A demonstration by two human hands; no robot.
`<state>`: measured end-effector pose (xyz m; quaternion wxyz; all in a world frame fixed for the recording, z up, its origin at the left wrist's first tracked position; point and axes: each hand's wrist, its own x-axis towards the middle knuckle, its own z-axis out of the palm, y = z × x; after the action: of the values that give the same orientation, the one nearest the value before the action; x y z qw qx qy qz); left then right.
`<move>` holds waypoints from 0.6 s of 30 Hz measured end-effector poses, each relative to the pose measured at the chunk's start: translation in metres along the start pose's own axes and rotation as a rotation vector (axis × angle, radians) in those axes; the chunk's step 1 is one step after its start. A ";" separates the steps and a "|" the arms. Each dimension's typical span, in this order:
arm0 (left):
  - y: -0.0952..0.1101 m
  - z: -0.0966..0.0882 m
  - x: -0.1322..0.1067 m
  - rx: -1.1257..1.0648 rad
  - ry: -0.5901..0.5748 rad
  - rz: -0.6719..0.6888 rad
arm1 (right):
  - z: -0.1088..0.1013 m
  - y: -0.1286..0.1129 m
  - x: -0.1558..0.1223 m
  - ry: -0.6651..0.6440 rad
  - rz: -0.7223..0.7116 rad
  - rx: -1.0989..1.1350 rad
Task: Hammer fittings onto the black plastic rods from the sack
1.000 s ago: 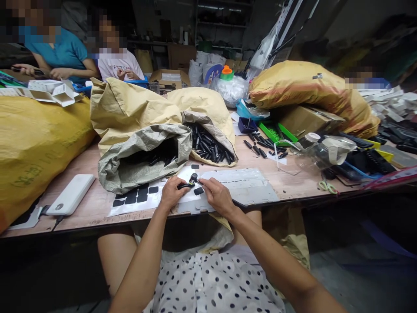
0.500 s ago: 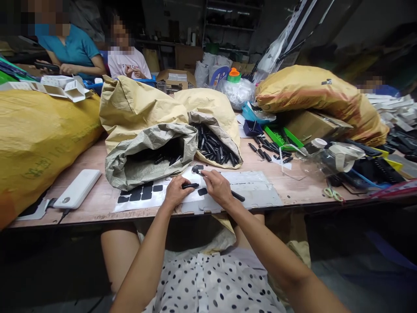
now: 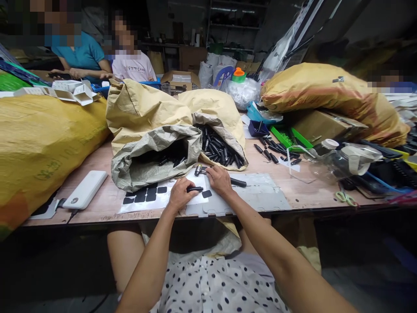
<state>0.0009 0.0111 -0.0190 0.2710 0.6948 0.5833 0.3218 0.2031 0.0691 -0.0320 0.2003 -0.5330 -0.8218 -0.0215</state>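
My left hand (image 3: 180, 195) pinches a short black rod-like part (image 3: 194, 189) over a white backing sheet (image 3: 169, 193) that carries several black stickers (image 3: 145, 194). My right hand (image 3: 219, 179) is closed round a small hammer-like tool whose metal head (image 3: 197, 170) points left and whose black handle (image 3: 238, 182) sticks out to the right. Both hands rest at the table's near edge, just in front of two open sacks (image 3: 156, 145) filled with more black parts (image 3: 219, 151).
A big yellow sack (image 3: 42, 139) fills the left side, with a white power bank (image 3: 85, 189) beside it. Another yellow sack (image 3: 329, 95), a green tray (image 3: 286, 138), loose black parts, a clear plastic jug (image 3: 339, 158) and scissors (image 3: 345, 198) lie right. Two people sit across the table.
My right hand has drawn the hammer-like tool away from the part and moved it up toward the sacks. My left hand still pinches the black part over the sheet.
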 end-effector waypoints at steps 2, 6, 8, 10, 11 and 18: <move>0.004 -0.003 -0.003 -0.022 -0.013 0.016 | 0.000 0.000 0.000 0.007 -0.002 0.005; 0.020 -0.011 -0.031 -0.273 -0.140 -0.024 | 0.000 -0.001 0.000 0.007 0.013 0.004; 0.026 -0.010 -0.057 -0.455 -0.358 -0.082 | 0.001 -0.001 -0.001 0.009 0.019 0.001; 0.024 -0.002 -0.082 -0.570 -0.618 -0.142 | 0.001 -0.001 -0.002 0.012 0.018 -0.001; 0.019 0.006 -0.093 -0.586 -0.712 -0.173 | 0.001 -0.001 -0.002 0.013 0.016 -0.001; -0.054 0.072 -0.105 -0.199 -0.555 -0.479 | 0.002 0.000 -0.002 0.014 0.004 -0.009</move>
<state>0.0097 -0.0835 -0.1204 0.5524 0.5697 0.5995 0.1042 0.2034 0.0679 -0.0345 0.2036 -0.5353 -0.8193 -0.0285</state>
